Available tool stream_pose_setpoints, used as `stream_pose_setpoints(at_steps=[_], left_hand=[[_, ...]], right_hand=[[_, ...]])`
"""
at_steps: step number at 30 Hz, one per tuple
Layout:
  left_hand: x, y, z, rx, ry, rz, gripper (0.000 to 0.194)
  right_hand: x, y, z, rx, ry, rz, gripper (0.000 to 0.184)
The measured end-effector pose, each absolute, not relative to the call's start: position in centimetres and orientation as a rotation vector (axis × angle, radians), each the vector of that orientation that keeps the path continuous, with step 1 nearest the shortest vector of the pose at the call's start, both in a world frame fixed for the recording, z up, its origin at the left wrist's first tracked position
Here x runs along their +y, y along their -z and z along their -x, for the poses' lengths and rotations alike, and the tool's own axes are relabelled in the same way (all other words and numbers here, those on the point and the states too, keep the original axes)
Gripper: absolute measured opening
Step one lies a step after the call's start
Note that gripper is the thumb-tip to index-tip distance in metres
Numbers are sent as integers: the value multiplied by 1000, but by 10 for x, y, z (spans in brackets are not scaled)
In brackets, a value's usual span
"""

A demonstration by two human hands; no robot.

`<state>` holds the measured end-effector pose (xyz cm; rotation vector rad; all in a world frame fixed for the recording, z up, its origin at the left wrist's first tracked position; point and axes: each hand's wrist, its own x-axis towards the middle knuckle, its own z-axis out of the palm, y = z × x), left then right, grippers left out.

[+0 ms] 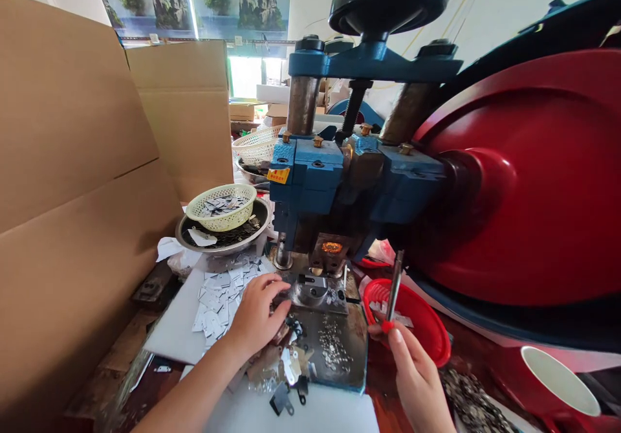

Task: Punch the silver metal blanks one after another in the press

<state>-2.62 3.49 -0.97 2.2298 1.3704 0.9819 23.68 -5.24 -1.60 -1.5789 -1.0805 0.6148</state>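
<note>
My left hand [259, 313] reaches to the left edge of the metal die [313, 290] under the blue press [315, 174]. Its thumb and fingers are apart, and no part shows between them. A small flat plate [313, 282] lies on the die. In my right hand [417, 362], the fingers close around the red end of a slim metal rod [396, 284], which points upward. The rod is in front of a red plastic basket [431, 329] with some flat pieces inside. Loose metal parts [290, 365] lie just below my left hand, in front of the die.
A pile of flat pale pieces [223, 297] covers the white sheet at left. Behind it, a pale green basket [220, 206] sits in a metal bowl [223, 250]. Cardboard [82, 129] stands on the left. A large red flywheel [528, 180] fills the right, above a red cup [548, 381].
</note>
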Motion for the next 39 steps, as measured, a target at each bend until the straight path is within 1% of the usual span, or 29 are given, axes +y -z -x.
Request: stream_pose_setpoints(at_steps=[4,6,9,12,15,17,20,22,23,26,28,30,33,36,37,39], left_hand=[[20,15,55,1478,-954,-2200,22],[12,19,70,1535,-916,-2187,20],[3,25,90,1607,-888,-2176,20],[-1,29,103,1670,-889,-2172,20],[-2,31,107,1715,-852,-2172,21],[-1,30,105,1729,-789,-2182,21],[5,26,97,1728,-655,-2206,23],[14,22,91,1698,-551,-2224,29],[20,21,89,1675,-494,-2233,35],[36,20,83,1601,-314,-2254,62],[44,20,81,1562,-232,-2259,70],[47,21,80,1544,-235,-2261,66],[42,17,78,1533,-374,-2235,47],[33,9,76,1560,-502,-2055,18],[29,7,75,1576,-546,-1966,13],[22,6,72,1571,-672,-1764,14]], right_hand=[[-44,34,-238,-1066,-582,1557,48],[-42,46,-237,-964,-590,1530,52],[-36,58,-234,-857,-689,1475,58],[-17,55,-227,-943,-716,1542,51],[16,43,-214,-1181,-673,1583,46],[37,37,-205,-1344,-609,1638,44],[55,34,-195,-1436,-561,1725,34],[55,33,-196,-1403,-559,1747,31],[51,32,-200,-1376,-552,1754,33],[30,27,-226,-1281,-503,1764,39],[9,25,-250,-1174,-484,1755,43],[-14,26,-270,-1042,-466,1839,49],[-47,34,-280,-1043,-404,1981,51],[-65,43,-264,-1239,-501,1943,42],[-66,45,-256,-1315,-540,1908,38],[-62,48,-242,-1459,-577,1852,31]])
